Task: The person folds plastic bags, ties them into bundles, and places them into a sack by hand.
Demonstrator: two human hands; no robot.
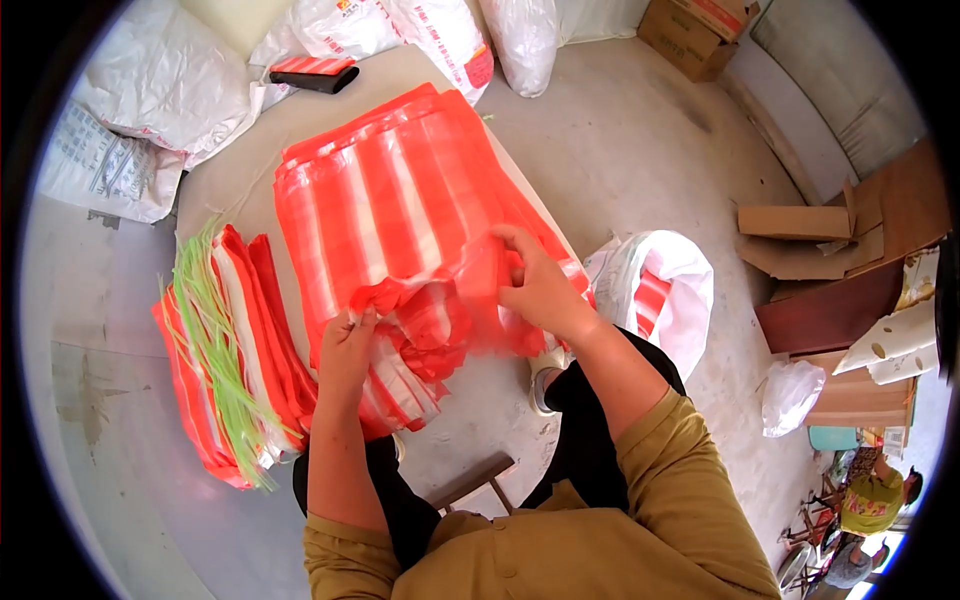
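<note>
Red and white striped plastic sheets [385, 190] lie in a large stack in front of me. My left hand [347, 345] pinches the gathered edge of a striped sheet at the near left of the stack. At the near right, the fingers of my right hand [535, 285] are closed on the same red plastic, which is slightly blurred. Crumpled plastic spans the space between both hands. Left of the stack, a second folded striped bundle [270, 340] carries thin green strips [215, 345] along its top.
An open white sack [690, 285] with striped plastic inside stands at the right. Full white bags [170, 80] line the back left. A black and red item [313, 74] lies on the table's far end. Cardboard boxes [690, 40] and two people [868, 500] are farther right.
</note>
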